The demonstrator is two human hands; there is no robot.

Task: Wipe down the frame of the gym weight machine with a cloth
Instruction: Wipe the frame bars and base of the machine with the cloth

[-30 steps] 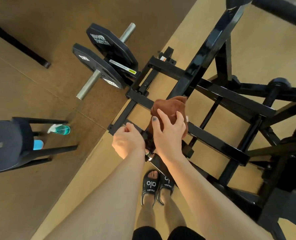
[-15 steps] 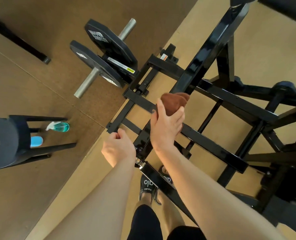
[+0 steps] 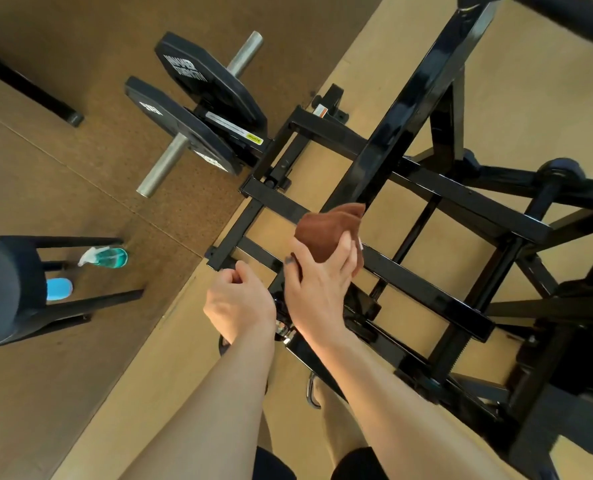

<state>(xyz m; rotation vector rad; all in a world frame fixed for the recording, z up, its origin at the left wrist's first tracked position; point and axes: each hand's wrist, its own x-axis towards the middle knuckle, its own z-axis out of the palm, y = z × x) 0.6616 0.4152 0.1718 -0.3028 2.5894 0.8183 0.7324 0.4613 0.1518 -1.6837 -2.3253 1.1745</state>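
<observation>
Currently, the right hand (image 3: 317, 289) grips a bunched brown cloth (image 3: 326, 233), with the thumb on the cloth's left side and the fingers curled around its right side. The cloth projects beyond the fingertips toward the top of the view and lies against the long sloping bar of the black machine frame (image 3: 423, 282), at the point where that bar passes over a crossbar. Most of the cloth sits ahead of the palm; only its near portion is covered by the hand. The left hand (image 3: 239, 303) is positioned just beside the right hand, on its left, with fingers curled loosely inward; whether it holds or touches any part of the frame cannot be determined, as the palm side is hidden. Two black weight plates (image 3: 198, 109) are mounted on a steel sleeve at the frame's far left corner. A spray bottle (image 3: 106, 257) with teal liquid lies on the brown floor (image 3: 63, 393), near a black stool (image 3: 7, 292), well apart from both hands.
</observation>
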